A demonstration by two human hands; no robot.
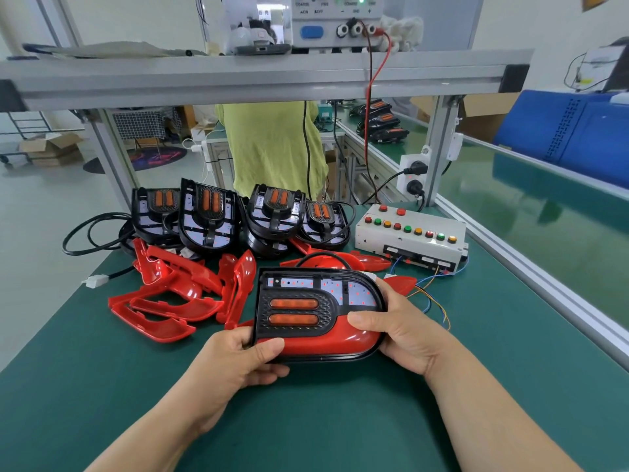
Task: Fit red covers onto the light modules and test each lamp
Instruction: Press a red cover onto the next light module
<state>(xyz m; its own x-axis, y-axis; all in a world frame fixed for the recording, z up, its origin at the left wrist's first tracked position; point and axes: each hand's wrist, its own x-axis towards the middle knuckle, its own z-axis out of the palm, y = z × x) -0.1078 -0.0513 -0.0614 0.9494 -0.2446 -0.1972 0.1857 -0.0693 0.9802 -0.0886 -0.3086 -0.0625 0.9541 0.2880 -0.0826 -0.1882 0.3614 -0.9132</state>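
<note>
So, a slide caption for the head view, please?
Left hand and right hand hold a light module, red cover partly on.

Bright, even, diffuse light fills the scene with no hard shadows. Only faint, soft shade lies on the bench (340, 420) under the left hand (238, 356) and right hand (401, 332). The glossy cover (323, 344) carries pale glare streaks, and small red dots glow on the module (354, 292). The green surface (531, 216) at right shows reflections. The centre is sharp, while the power supply (333, 22) is blurred. Wide-angle distortion bows the shelf (258, 76) and tilts edge posts.
</note>
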